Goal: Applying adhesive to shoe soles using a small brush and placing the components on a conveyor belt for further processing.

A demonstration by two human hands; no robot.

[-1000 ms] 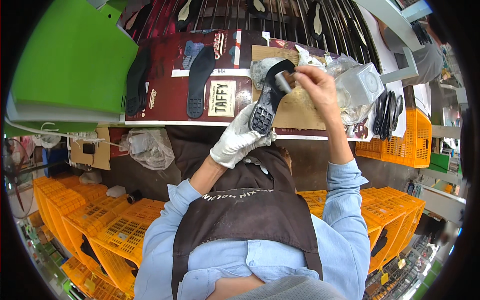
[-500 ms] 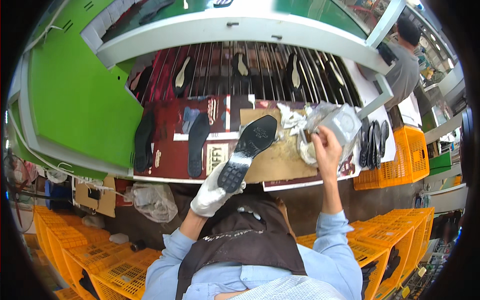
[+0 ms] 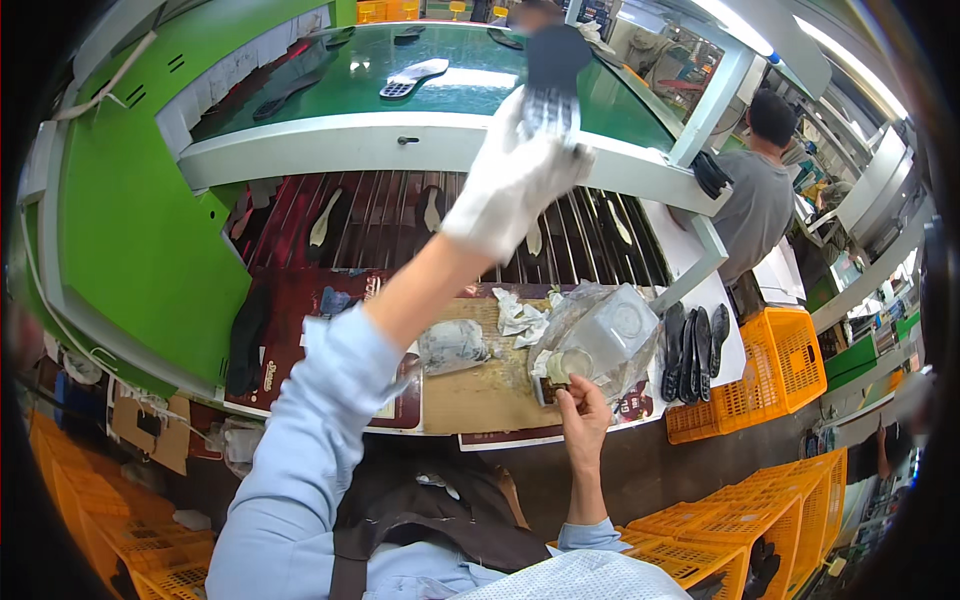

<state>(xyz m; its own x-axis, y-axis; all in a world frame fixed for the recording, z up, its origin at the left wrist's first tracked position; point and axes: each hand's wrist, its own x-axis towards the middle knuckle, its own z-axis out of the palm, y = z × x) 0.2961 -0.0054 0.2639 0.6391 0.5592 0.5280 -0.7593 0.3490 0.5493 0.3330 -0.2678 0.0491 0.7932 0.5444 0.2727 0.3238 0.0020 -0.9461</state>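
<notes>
My left hand (image 3: 515, 180), in a white glove, is stretched out over the rail of the green conveyor belt (image 3: 300, 110). Its fingers are wrapped round a black shoe sole (image 3: 558, 60), blurred by motion, with the wide end up. My bare right hand (image 3: 585, 405) is low at the bench's front edge, thumb and fingers pinched together beside a small clear cup (image 3: 572, 364). What the pinch holds is too small to make out. Behind the cup, a translucent plastic container (image 3: 615, 325) leans in crumpled clear film. Left of it lies a plastic-wrapped bundle (image 3: 455, 346) on stained cardboard (image 3: 480, 405).
More soles lie on the belt, among them a white-faced sole (image 3: 413, 76), and on the rack of rods (image 3: 380, 215) below. Several black soles (image 3: 694, 350) stand at the bench's right, by an orange crate (image 3: 770, 365). A person (image 3: 755, 190) works at far right.
My left hand has carried the sole from in front of me up and forward over the belt. The right hand has come down toward the clear cup. The view has tilted upward.
</notes>
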